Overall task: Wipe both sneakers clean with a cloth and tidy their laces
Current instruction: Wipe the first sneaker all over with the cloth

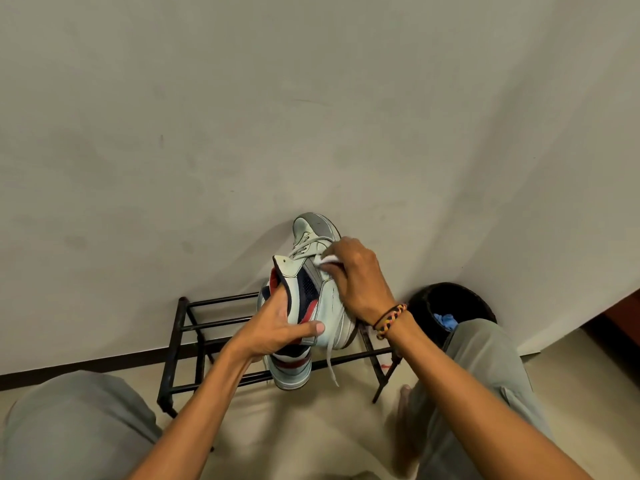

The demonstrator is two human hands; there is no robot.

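Observation:
A white high-top sneaker with navy and red panels is held up in front of me, toe pointing away. My left hand grips its heel collar, fingers inside the opening and thumb across the outer side. My right hand holds a small white cloth and presses it against the sneaker's side just below the laces. One loose lace hangs down from the shoe. The second sneaker stands on the black shoe rack below, mostly hidden by my left hand.
The black metal rack stands against a pale wall. A black bin with blue material inside sits to the right of the rack. My knees in grey trousers flank the view, and a bare foot rests on the tile floor.

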